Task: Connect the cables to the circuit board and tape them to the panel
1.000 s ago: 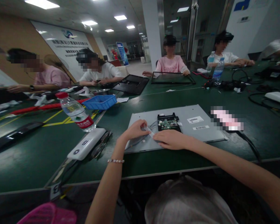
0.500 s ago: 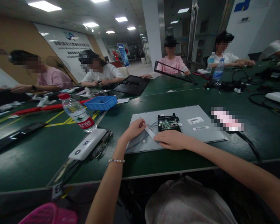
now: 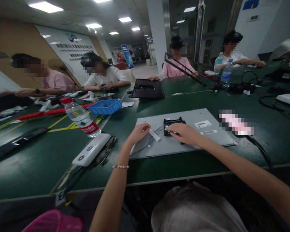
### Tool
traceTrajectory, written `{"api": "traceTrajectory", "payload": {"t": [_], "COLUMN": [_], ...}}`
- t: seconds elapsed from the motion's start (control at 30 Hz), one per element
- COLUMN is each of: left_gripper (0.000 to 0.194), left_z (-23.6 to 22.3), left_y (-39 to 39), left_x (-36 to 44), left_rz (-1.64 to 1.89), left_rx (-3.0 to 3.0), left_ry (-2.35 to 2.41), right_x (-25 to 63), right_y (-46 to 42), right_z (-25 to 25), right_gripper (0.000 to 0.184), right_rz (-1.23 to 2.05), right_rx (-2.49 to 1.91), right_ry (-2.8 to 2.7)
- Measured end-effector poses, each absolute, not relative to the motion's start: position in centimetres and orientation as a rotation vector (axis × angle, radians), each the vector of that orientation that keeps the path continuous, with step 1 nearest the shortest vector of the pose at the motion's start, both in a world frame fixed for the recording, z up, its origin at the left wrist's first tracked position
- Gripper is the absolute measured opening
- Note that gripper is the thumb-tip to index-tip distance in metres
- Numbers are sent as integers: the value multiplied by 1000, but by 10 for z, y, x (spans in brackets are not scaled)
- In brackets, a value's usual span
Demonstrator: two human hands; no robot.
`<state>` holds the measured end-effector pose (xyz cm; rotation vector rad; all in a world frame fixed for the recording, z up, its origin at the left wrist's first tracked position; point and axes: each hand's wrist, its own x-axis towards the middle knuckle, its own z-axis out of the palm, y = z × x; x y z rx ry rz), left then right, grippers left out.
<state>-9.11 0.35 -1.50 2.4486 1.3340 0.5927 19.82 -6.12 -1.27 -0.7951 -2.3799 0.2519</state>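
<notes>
A grey metal display panel point(image 3: 195, 115) lies flat on the table, back side up. My left hand point(image 3: 140, 132) is closed at the panel's left part, pinching one end of a short white tape strip point(image 3: 155, 135). The strip's other end reaches toward the panel over thin grey cables point(image 3: 160, 129); I cannot tell if it sticks. Above the black bracket point(image 3: 172, 121) with its circuit board, my right hand point(image 3: 183, 132) has its fingers curved and apart, with nothing seen in them. It hides most of the board.
Left of the panel are a white power bank point(image 3: 91, 149), eyeglasses point(image 3: 105, 150), a water bottle point(image 3: 82, 119) and a blue tray point(image 3: 105, 106). A phone point(image 3: 235, 124) with a cable lies right. Across the table, a person handles a black frame point(image 3: 185, 68) beside a black cover point(image 3: 148, 89).
My right hand has let go of the tape strip and moved up and right over the board. My left hand stays on the strip. Across the table, the frame tilted and the cover shifted right.
</notes>
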Motion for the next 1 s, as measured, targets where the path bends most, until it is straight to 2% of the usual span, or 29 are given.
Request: {"api": "traceTrajectory", "payload": {"t": [0.2, 0.33, 0.53, 0.67, 0.83, 1.0], "left_gripper": [24, 25, 28, 32, 31, 29], "left_z": [-22, -20, -19, -20, -15, -10], "left_y": [11, 8, 3, 2, -1, -2], "left_x": [-100, -100, -96, -95, -91, -88], "left_rz": [716, 713, 717, 756, 741, 817], "left_rx": [2497, 2522, 2533, 2549, 2563, 2577], "left_ry": [1489, 1583, 1703, 1771, 1791, 1803], "right_x": [253, 276, 270, 265, 267, 270], "right_y": [-22, -8, -16, -17, -11, -11], "right_z": [-20, -27, -22, -24, -32, -31], "right_gripper": [28, 25, 28, 29, 21, 20], "right_rz": [282, 492, 794, 821, 888, 804], "right_rx": [-1304, -1521, -1511, -1479, -1441, -1488], "right_ry": [-2021, -1975, -2061, -2107, -2079, -2083]}}
